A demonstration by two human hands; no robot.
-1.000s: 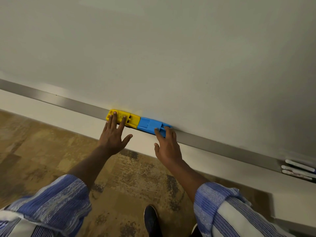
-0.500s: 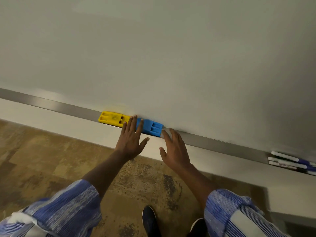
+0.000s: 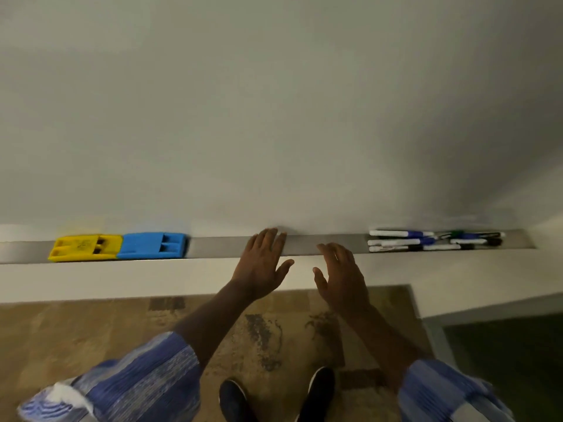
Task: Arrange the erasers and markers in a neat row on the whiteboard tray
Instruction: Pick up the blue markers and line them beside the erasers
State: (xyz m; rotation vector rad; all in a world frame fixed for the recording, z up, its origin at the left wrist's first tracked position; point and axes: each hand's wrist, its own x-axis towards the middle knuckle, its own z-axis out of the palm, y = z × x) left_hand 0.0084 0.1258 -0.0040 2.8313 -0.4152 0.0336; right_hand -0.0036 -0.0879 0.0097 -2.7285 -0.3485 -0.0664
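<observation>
Where the whiteboard meets its metal tray, items lie as follows. Yellow eraser: far left on the tray, end touching the blue eraser on its right. Markers: a loose cluster at the tray's right end, well apart from the erasers. Left hand: empty, fingers extended and close together, tips over the bare middle of the tray. Right hand: empty, fingers loosely extended, just beside the left, at the tray's front edge.
</observation>
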